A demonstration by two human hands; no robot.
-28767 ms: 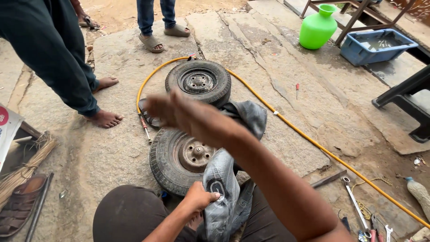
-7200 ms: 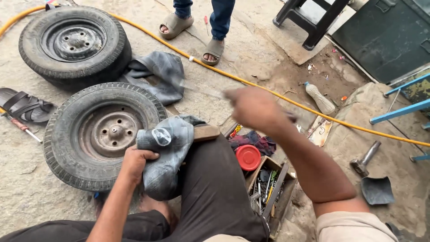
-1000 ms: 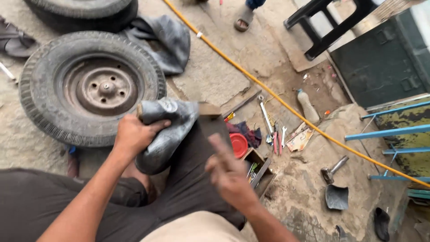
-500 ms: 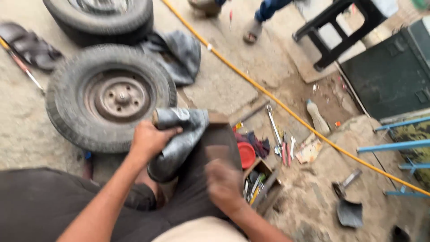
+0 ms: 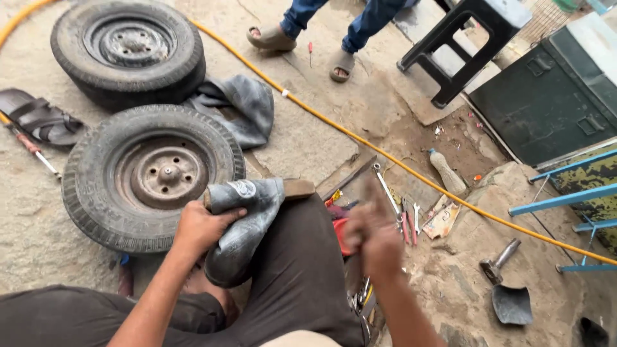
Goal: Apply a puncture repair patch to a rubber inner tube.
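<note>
Folded grey rubber inner tube (image 5: 244, 225) pressed on the person's thigh

Left hand (image 5: 200, 226) grips the tube beside the worn black tyre with rusty rim (image 5: 153, 175); right hand (image 5: 374, 238) is blurred, raised over scattered spanners (image 5: 402, 209), grip impossible to tell

Stone ground (image 5: 302, 141) bears two tyres (image 5: 153, 177), yellow hose (image 5: 360, 138), spanners (image 5: 402, 205), sandals (image 5: 38, 119).

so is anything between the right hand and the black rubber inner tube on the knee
Nothing visible. The blurred right hand hangs above the dark trouser leg, with only open air between it and the folded black rubber inner tube gripped by the left hand.
</note>
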